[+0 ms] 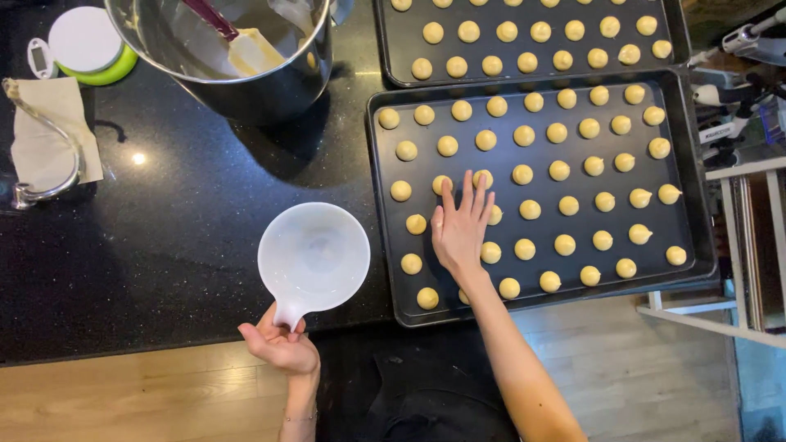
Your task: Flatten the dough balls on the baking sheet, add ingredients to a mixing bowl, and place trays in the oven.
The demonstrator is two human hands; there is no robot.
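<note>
The right hand (460, 232) lies flat, fingers spread, over the near baking tray (385, 213), hiding a few dough mounds (524, 135) beneath its palm (whether the fingertips press any of them is unclear). The left hand (280, 344) grips the handle of a white measuring cup (314, 255), held level just left of the tray over the black counter (164, 245). A second tray (401, 49) and a steel mixing bowl (237, 74) are cut off at the top edge.

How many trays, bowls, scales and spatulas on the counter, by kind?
Baking trays: 2
Steel mixing bowl: 1
White handled bowl: 1
Kitchen scale: 1
Spatula: 1
Total: 6
</note>
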